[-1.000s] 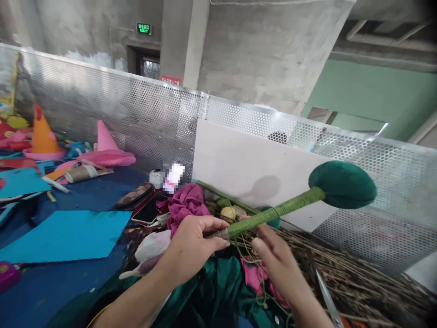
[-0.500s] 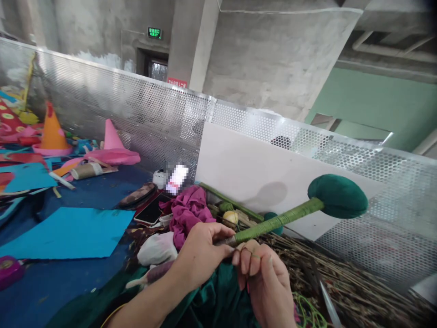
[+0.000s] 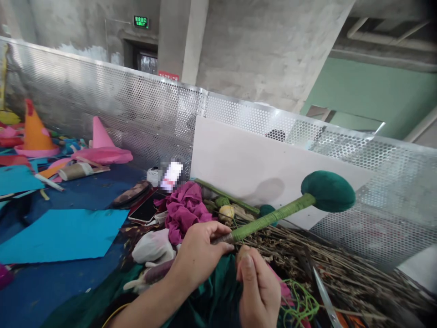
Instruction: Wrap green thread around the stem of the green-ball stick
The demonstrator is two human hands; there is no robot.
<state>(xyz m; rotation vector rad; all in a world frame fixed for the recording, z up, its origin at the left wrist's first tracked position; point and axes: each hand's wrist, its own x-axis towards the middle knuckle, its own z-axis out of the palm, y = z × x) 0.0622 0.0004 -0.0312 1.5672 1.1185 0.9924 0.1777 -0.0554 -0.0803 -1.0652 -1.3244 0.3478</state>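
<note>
A stick wrapped in green thread [image 3: 273, 221] slants up to the right and ends in a dark green padded oval [image 3: 328, 191]. Its lower, brownish end is gripped between the thumb and fingers of my left hand [image 3: 201, 248]. Just below the wrapping, my right hand [image 3: 256, 282] is closed, pinching what looks like a thin green thread that runs to the stick. A loose tangle of bright green thread [image 3: 302, 303] lies to the right of that hand. Dark green cloth [image 3: 211, 296] spreads beneath both hands.
Dry stalks [image 3: 362, 278] and metal scissors [image 3: 326, 296] lie at the right. Magenta cloth [image 3: 187, 209], a white bundle [image 3: 153, 247], a phone [image 3: 145, 210] and blue sheet [image 3: 68, 234] are left. Behind stand a white board [image 3: 239, 159] and perforated metal barrier [image 3: 136, 95].
My right hand has moved slightly down and left, its fingers now curled tighter. The view has shifted a little to the right; my left hand keeps its hold on the stick.
</note>
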